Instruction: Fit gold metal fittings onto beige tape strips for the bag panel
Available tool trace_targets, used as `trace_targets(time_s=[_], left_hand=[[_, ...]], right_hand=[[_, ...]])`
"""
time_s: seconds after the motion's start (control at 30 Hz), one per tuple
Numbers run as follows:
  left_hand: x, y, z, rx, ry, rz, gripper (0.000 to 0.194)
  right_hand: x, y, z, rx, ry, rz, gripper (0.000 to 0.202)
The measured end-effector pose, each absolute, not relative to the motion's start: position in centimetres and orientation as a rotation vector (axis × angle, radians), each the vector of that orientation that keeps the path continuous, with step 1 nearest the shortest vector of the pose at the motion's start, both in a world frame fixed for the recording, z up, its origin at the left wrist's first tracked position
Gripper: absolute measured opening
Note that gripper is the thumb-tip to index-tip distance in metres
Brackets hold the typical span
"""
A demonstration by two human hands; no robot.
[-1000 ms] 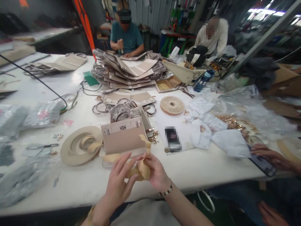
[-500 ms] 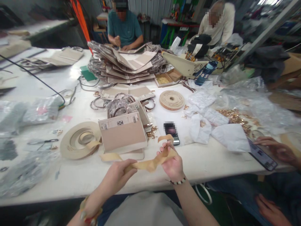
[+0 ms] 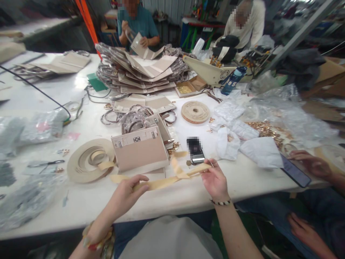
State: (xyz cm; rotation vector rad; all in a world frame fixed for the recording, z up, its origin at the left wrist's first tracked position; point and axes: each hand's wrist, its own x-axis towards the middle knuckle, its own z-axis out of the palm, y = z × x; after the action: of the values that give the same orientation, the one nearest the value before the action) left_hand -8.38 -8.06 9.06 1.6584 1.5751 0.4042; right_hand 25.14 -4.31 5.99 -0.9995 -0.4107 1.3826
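Note:
A tan tape strip (image 3: 159, 184) stretches between my two hands above the table's front edge. My left hand (image 3: 132, 190) pinches it between thumb and fingers, and its tail leads left toward a large tape roll (image 3: 78, 162) lying flat. On the other side my right hand (image 3: 214, 178) is closed on the strip with the fingertips, and a loose end curls up and over just left of it. Behind the strip stands a beige bag panel (image 3: 140, 149) with metal fittings along its top. A phone (image 3: 198, 158) lies beyond my right hand.
Stacked bag pieces (image 3: 140, 72), a second tape roll (image 3: 195, 112) and a blue bottle (image 3: 234, 81) stand farther back. Gold hardware (image 3: 266, 131) and white packets (image 3: 261, 153) lie to the right, near a neighbour's hand (image 3: 312, 165) at a phone. Plastic bags (image 3: 35, 198) cover the left.
My right hand has moved right, drawing the strip straighter, and its loose end now hangs left of that hand. Across the table, a person has lifted a bag piece. The view has shifted slightly.

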Motion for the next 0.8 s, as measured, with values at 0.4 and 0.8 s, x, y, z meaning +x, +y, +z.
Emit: trace_targets(time_s=[0.4,0.8], left_hand=[[-12.1,-8.6,9.2,1.721,1.551,0.236,0.042],[-13.4,-8.8,9.2,2.028,1.597,0.478,0.035]], right_hand=[[29.4,-3.8,6.9,-1.040,-0.450,1.180,0.020],[37.6,-5.9,7.2,-1.592,-1.019,1.018,0.034]])
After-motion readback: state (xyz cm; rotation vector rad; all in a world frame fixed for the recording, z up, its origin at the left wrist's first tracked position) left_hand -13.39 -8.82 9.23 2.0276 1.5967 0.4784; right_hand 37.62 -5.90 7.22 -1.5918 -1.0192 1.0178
